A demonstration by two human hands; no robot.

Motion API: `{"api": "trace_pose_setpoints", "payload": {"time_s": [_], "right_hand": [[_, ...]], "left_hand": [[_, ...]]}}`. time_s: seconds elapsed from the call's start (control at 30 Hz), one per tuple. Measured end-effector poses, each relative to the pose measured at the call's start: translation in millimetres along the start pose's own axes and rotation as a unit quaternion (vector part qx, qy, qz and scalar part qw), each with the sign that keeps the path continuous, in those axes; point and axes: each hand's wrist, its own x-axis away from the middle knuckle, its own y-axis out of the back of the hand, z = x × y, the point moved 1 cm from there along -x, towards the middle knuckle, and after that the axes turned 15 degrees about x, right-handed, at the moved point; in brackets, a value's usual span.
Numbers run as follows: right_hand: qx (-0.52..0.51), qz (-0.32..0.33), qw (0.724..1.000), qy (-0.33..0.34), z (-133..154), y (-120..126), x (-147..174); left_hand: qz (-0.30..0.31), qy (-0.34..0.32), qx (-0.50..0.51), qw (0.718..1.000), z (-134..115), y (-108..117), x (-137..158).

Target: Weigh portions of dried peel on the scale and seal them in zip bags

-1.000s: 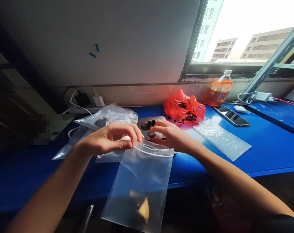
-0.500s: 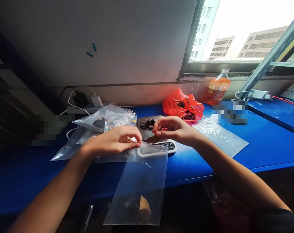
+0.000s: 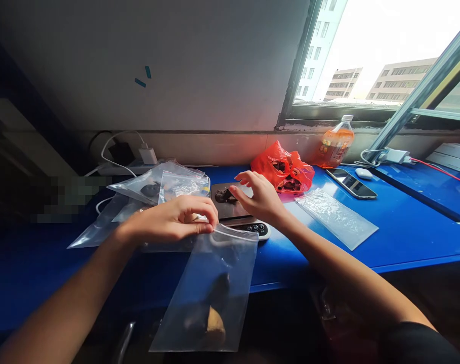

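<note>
My left hand [image 3: 180, 218] pinches the top corner of a clear zip bag [image 3: 199, 288], which hangs over the table's front edge. Inside the bag are a tan piece [image 3: 215, 323] and a dark piece [image 3: 219, 290]. My right hand [image 3: 260, 198] is over a small digital scale [image 3: 232, 211], thumb and fingers apart, with nothing visible between them. Dark, shrivelled dried pieces [image 3: 222, 195] lie on the scale's plate by my right thumb; the hand hides some of the plate. The scale's buttons show between my hands.
Several clear bags [image 3: 138, 189] with contents lie at left. A red plastic bag [image 3: 269, 162] of dark pieces stands behind the scale. Farther right are a flat clear bag [image 3: 338, 220], a phone [image 3: 351, 183], an earbud case [image 3: 363, 174] and an orange drink bottle [image 3: 335, 144].
My right hand has moved from the bag's mouth back over the scale, its fingers opening. A dark piece now shows inside the bag above the tan one. My left hand keeps its pinch.
</note>
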Motion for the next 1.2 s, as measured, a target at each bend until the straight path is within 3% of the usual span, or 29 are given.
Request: {"api": "trace_pose_setpoints", "payload": {"time_s": [0.07,0.17,0.33,0.5,0.83,0.97,1.1,1.2], "right_hand": [[0.085,0.030,0.995,-0.047,2.5,-10.0,-6.6],[0.138,0.070,0.988,-0.032,6.5,-22.4,-13.2],[0.012,0.060,0.996,-0.068,-4.8,-27.2,-17.7],[-0.174,0.055,0.980,-0.085,-16.7,-14.6,-13.1],[-0.171,0.044,0.984,0.028,-7.0,-6.8,-2.0],[-0.269,0.107,0.953,0.093,1.5,5.7,6.8],[-0.384,0.190,0.902,0.052,6.6,13.6,10.8],[-0.412,0.234,0.880,0.019,5.6,18.5,10.3]], "left_hand": [[0.004,0.001,0.001,1.000,0.5,-2.4,-1.3],[0.007,0.006,0.001,1.000,0.6,-4.6,-2.3],[0.008,0.021,-0.006,1.000,0.3,-3.1,-2.4],[-0.038,0.039,-0.005,0.999,3.0,0.9,-1.2],[-0.087,0.056,-0.030,0.994,10.7,1.7,-2.1],[-0.111,0.074,-0.027,0.991,7.7,0.6,-2.6],[-0.122,0.077,-0.028,0.989,4.4,0.1,-3.4],[-0.139,0.061,-0.044,0.988,3.7,1.0,-3.8]]}}
